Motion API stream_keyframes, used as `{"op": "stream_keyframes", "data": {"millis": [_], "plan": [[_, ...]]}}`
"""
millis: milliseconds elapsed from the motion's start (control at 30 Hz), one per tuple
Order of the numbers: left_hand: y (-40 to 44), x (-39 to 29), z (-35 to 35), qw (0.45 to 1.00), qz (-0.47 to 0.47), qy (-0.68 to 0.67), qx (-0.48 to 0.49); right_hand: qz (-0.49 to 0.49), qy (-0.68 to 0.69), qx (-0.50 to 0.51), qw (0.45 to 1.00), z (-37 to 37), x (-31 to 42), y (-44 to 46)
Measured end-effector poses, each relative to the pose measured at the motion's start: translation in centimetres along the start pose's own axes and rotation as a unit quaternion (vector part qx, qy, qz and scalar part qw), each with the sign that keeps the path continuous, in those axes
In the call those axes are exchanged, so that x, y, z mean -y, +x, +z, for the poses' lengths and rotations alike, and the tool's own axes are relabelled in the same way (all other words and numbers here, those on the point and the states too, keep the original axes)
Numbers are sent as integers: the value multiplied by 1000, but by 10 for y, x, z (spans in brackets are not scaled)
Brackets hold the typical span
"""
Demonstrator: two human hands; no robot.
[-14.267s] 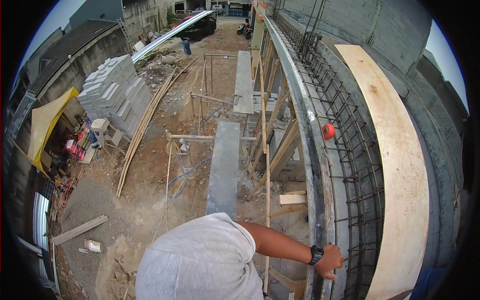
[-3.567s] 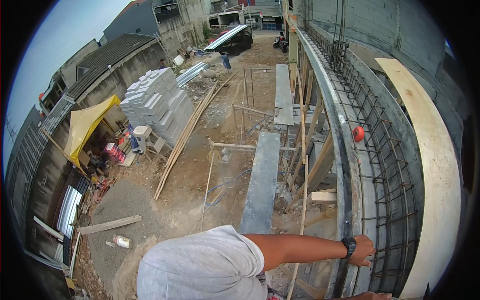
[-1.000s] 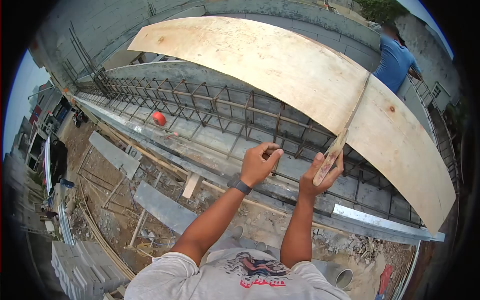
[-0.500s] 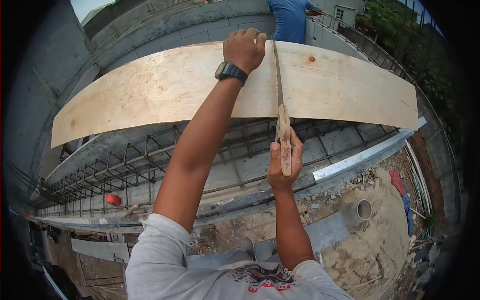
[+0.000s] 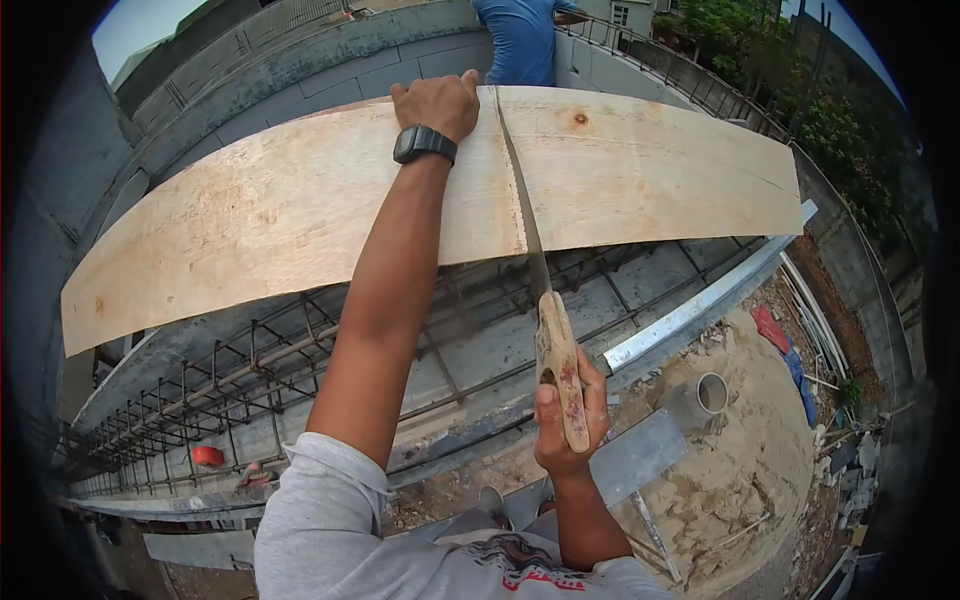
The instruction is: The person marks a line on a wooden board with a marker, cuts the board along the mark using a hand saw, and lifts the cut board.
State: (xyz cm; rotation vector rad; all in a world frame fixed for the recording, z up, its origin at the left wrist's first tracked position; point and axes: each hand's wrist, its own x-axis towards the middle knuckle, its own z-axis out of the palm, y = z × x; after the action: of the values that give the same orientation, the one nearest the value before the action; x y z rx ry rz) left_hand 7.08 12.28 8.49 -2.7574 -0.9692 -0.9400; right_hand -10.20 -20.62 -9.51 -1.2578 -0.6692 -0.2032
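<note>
A long plywood board lies across in front of me, over a framework of steel bars. At its far edge my left hand, with a watch on the wrist, is closed on the board with the fingers curled over the edge. Lower down, my right hand is wrapped around the wooden handle of a handsaw. The saw's blade runs away from me along a line across the board, just right of my left hand. How deep the blade sits in the wood I cannot tell.
Rebar cages stretch beneath the board. A person in a blue shirt stands beyond it by a block wall. Below right are a metal channel, a sand heap and a pipe; a red object lies left.
My right hand has drawn the saw back toward my body, so the handle is farther from the board. My left hand stays on the far edge. The view has shifted slightly.
</note>
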Motion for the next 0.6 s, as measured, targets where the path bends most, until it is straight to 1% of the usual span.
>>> {"op": "stream_keyframes", "data": {"millis": [67, 167, 233, 300, 333, 400, 433, 467, 500, 567, 600], "plan": [[-9, 2, 3, 1000, 0, 2, 1, 35, 1, -3, 999, 11, 0, 23], [-5, -2, -2, 1000, 1, 6, -1, 79, 25, 14, 996, 49, 0, 97], [-3, 2, 0, 1000, -3, 5, 1, 72, 17, 29, 997, 48, 0, 102], [-6, 1, -4, 999, -4, -6, 42, 30, -24, 29, 999, 17, -1, 58], [-1, 0, -7, 998, -10, -14, 52, -39, -31, -5, 999, 3, -12, 30], [12, -1, -5, 1000, -18, 9, 7, 21, 41, -6, 999, 5, -12, 45], [1, 2, 4, 999, -19, 30, 9, 34, 27, 1, 999, 14, -9, 58], [-3, 0, -2, 999, -20, 17, 34, 48, 14, 8, 999, 23, -5, 71], [-2, -1, -2, 999, -22, 20, 34, 61, 0, 16, 998, 33, -2, 84], [0, -2, -3, 999, -27, 23, 31, 19, -37, 30, 999, 46, -1, 108], [13, -4, -5, 999, -25, 15, 20, 14, -22, 18, 999, 32, -8, 87]]}}
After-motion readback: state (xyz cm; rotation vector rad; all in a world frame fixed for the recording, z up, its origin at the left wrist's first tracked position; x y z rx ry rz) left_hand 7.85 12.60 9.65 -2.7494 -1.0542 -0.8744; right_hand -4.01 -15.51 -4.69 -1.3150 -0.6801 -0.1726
